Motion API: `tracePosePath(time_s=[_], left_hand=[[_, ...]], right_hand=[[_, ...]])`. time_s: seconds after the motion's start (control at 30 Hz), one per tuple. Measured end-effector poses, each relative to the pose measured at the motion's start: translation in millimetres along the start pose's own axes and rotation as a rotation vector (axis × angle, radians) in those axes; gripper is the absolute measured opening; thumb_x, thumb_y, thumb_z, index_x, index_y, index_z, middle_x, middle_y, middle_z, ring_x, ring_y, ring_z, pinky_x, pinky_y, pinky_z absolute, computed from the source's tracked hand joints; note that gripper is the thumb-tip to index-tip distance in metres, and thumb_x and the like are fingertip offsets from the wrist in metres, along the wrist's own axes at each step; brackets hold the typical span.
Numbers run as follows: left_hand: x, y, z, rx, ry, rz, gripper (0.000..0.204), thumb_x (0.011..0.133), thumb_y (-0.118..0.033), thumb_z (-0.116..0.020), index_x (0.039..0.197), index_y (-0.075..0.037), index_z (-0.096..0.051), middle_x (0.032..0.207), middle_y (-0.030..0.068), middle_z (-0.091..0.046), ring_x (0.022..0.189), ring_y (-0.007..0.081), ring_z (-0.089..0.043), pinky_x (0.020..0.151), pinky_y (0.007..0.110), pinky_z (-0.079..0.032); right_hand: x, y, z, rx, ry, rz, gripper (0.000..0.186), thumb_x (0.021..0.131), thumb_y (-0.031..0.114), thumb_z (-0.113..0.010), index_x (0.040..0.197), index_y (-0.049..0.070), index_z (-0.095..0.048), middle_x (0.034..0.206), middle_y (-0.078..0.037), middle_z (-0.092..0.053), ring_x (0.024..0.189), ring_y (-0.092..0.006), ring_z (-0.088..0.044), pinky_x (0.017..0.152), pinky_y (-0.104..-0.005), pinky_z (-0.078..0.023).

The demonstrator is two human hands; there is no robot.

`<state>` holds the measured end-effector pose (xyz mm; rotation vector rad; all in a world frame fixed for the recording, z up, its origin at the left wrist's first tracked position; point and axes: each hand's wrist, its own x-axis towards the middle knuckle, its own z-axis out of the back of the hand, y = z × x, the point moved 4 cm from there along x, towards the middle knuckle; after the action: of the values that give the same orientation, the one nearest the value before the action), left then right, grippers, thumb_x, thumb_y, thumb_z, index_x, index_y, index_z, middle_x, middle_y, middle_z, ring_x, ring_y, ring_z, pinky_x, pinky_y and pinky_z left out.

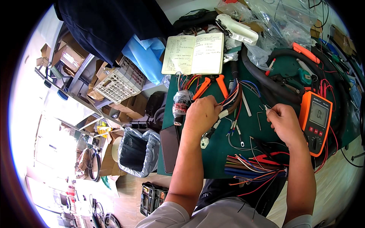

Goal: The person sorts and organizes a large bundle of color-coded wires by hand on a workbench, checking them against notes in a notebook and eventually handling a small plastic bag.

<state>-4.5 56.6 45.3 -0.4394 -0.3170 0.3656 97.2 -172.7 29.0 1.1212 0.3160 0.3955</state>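
Observation:
My left hand (205,113) is closed, fingertips pinched on thin wires (229,99) that fan out of a thick black cable (234,68); which ones it grips is partly hidden. To the right, my right hand (283,123) pinches the end of a thin wire (262,99) from the same cable. Between the hands, a ring terminal (242,144) lies on a wire end. Orange-handled pliers (221,86) rest just beyond my left hand. Beside it stands a plastic-wrapped connector (180,108) with coloured wires. An orange multimeter (315,123) stands right of my right hand.
An open notebook (194,55) lies at the back of the green mat (213,159). A phone (170,148) sits at the left edge, above a lined bin (138,152). A bundle of coloured wires (258,167) lies at the near edge. Thick black cables (266,85) curve behind the right side.

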Motion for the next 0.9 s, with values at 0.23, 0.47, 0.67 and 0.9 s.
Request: tracePosePath(time_s=[0.23, 0.47, 0.67, 0.9], left_hand=[[-1.5, -3.0, 1.4, 0.006, -0.002, 0.02, 0.024, 0.083, -0.021, -0.067, 0.082, 0.003, -0.065, 0.074, 0.0208, -0.065, 0.076, 0.0374, -0.065, 0.071, 0.044, -0.049], [0.6, 0.6, -0.9, -0.002, 0.037, -0.006, 0.023, 0.085, -0.023, -0.065, 0.083, -0.001, -0.064, 0.079, 0.02, -0.067, 0.08, 0.04, -0.065, 0.072, 0.048, -0.05], [-0.4, -3.8, 0.6, 0.007, 0.046, 0.015, 0.024, 0.085, -0.025, -0.065, 0.083, -0.001, -0.065, 0.079, 0.02, -0.067, 0.08, 0.0397, -0.065, 0.073, 0.047, -0.051], [-1.1, -10.6, 6.2, -0.043, -0.086, -0.016, 0.027, 0.085, -0.024, -0.068, 0.082, 0.003, -0.065, 0.07, 0.0164, -0.066, 0.069, 0.0305, -0.066, 0.065, 0.039, -0.05]], right_hand=[[-1.2, 2.1, -0.3, -0.007, 0.002, -0.017, 0.026, 0.088, 0.017, -0.059, 0.082, -0.007, -0.063, 0.063, -0.009, -0.058, 0.057, -0.0145, -0.053, 0.056, -0.0325, -0.042], [0.7, 0.3, -1.1, -0.01, 0.002, 0.004, 0.026, 0.088, 0.018, -0.059, 0.082, -0.007, -0.063, 0.061, -0.008, -0.057, 0.056, -0.0141, -0.052, 0.055, -0.0324, -0.041], [0.1, -0.4, -0.1, -0.002, 0.0, 0.004, 0.026, 0.088, 0.017, -0.059, 0.081, -0.007, -0.062, 0.059, -0.007, -0.056, 0.053, -0.0127, -0.05, 0.053, -0.0318, -0.04], [0.3, -0.4, -1.6, -0.011, 0.003, -0.003, 0.026, 0.088, 0.018, -0.06, 0.082, -0.007, -0.063, 0.062, -0.009, -0.058, 0.056, -0.0145, -0.053, 0.055, -0.0325, -0.042]])
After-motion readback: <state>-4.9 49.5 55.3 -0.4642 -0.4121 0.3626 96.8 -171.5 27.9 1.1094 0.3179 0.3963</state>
